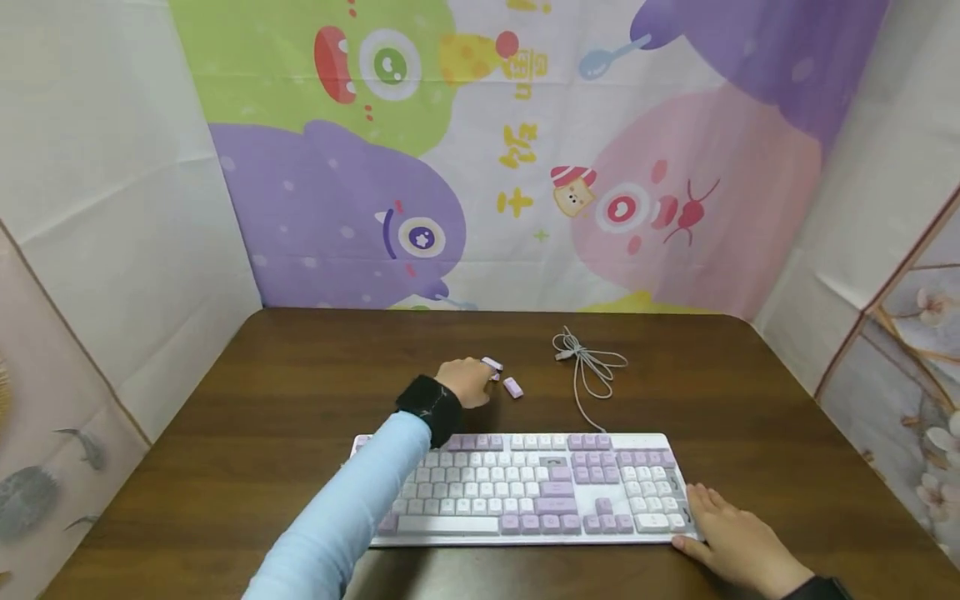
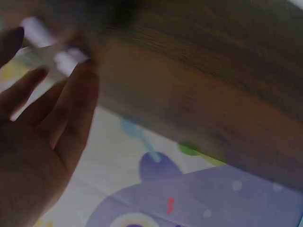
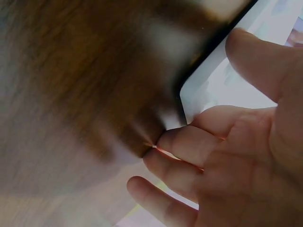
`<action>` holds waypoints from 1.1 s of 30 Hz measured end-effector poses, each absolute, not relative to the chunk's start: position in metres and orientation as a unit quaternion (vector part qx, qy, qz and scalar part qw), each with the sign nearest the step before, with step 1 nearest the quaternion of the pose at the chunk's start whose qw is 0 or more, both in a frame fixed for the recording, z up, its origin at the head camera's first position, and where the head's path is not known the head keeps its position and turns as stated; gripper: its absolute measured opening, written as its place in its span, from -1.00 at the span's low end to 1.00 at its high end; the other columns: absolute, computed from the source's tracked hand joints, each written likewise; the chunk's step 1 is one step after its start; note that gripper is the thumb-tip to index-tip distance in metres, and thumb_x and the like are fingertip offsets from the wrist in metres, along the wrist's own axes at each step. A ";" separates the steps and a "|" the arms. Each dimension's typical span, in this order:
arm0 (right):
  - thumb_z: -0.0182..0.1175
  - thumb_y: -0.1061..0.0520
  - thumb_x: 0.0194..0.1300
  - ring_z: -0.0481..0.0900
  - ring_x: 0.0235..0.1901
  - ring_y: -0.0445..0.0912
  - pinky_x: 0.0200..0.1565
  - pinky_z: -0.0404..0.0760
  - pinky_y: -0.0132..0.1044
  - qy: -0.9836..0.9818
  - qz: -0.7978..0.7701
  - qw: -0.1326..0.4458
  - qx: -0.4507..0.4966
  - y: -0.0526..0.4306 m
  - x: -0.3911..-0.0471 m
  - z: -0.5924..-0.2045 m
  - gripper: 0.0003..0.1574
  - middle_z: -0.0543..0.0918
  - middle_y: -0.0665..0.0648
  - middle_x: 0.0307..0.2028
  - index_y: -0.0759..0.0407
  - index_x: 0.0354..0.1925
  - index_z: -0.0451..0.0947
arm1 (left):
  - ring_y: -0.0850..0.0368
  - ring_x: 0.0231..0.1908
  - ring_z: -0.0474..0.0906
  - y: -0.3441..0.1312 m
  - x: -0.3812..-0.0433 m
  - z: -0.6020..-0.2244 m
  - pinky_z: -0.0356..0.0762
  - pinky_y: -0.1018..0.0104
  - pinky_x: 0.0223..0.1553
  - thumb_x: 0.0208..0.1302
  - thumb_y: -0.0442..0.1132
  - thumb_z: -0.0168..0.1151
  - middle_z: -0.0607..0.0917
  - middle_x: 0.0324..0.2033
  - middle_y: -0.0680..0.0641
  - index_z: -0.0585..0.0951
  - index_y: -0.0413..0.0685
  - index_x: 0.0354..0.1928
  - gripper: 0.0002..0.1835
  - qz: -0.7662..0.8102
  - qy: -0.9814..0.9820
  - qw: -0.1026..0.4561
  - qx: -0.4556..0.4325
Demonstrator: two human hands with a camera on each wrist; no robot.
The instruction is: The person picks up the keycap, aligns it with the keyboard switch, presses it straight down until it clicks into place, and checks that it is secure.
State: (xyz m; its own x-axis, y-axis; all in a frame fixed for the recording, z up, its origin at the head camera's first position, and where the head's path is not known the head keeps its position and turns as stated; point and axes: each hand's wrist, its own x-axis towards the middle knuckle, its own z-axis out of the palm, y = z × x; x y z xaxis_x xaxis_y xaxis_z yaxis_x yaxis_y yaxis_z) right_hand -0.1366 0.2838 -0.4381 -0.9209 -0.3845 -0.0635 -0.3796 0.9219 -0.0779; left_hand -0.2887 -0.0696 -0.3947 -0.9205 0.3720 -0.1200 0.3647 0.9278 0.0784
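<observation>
My left hand [image 1: 467,382] reaches over the back edge of the keyboard [image 1: 525,492] to a small group of loose purple-and-white keycaps [image 1: 513,387]. In the left wrist view, its fingers [image 2: 78,106] extend beside blurred pale keycaps [image 2: 68,60], with the thumb apart from them. My right hand [image 1: 731,533] rests at the keyboard's right end, thumb near the front corner, fingers along the side. The right wrist view shows those fingers [image 3: 184,139] mostly straight against the white case. Two grey switch plates without caps show on the keyboard, one above the purple keys and others at the right.
A bundled white cable [image 1: 588,362] with its plug lies behind the keyboard on the brown wooden table [image 1: 225,467]. A cartoon-print cloth [image 1: 525,275] hangs along the back edge, and pale cloth panels stand on both sides.
</observation>
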 end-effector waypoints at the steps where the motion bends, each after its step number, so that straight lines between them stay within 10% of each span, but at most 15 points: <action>1: 0.19 -0.19 0.12 0.50 0.06 0.33 -0.03 0.50 0.12 0.979 -0.031 0.039 -0.195 0.284 -0.136 -0.438 -0.12 0.50 0.52 0.05 0.57 0.06 0.39 | 0.03 -0.03 0.58 -0.067 -0.295 -0.399 0.56 0.08 -0.12 0.19 -0.22 0.18 0.63 0.03 -0.04 0.57 0.02 0.08 -0.63 0.012 0.981 0.061 0.182; 13: 0.21 -0.21 0.10 0.54 0.02 0.28 -0.07 0.53 0.09 0.979 -0.026 0.020 -0.200 0.273 -0.135 -0.437 -0.11 0.53 0.48 0.03 0.53 0.06 0.41 | 0.10 0.41 0.08 -0.064 -0.309 -0.411 0.22 0.17 0.31 0.26 -0.12 0.10 0.03 0.45 0.00 0.06 0.06 0.43 -0.27 -0.053 0.973 0.168 0.146; 21: 0.24 -0.20 0.07 0.56 0.00 0.29 -0.08 0.55 0.08 0.980 -0.020 0.011 -0.200 0.283 -0.134 -0.434 -0.11 0.53 0.50 0.02 0.56 0.04 0.41 | 0.12 0.31 0.30 -0.064 -0.300 -0.404 0.47 0.19 0.03 0.18 -0.07 0.19 0.02 0.45 0.07 0.03 0.17 0.44 -0.18 -0.033 0.963 0.202 0.176; 33: 0.25 -0.19 0.07 0.55 0.00 0.29 -0.09 0.54 0.10 0.979 -0.023 0.004 -0.201 0.280 -0.134 -0.439 -0.14 0.55 0.49 0.01 0.53 0.03 0.43 | -0.06 0.36 0.19 -0.074 -0.305 -0.400 0.35 0.06 0.21 0.25 -0.19 0.10 0.10 0.43 -0.08 0.14 0.01 0.41 -0.31 0.002 0.975 0.163 0.152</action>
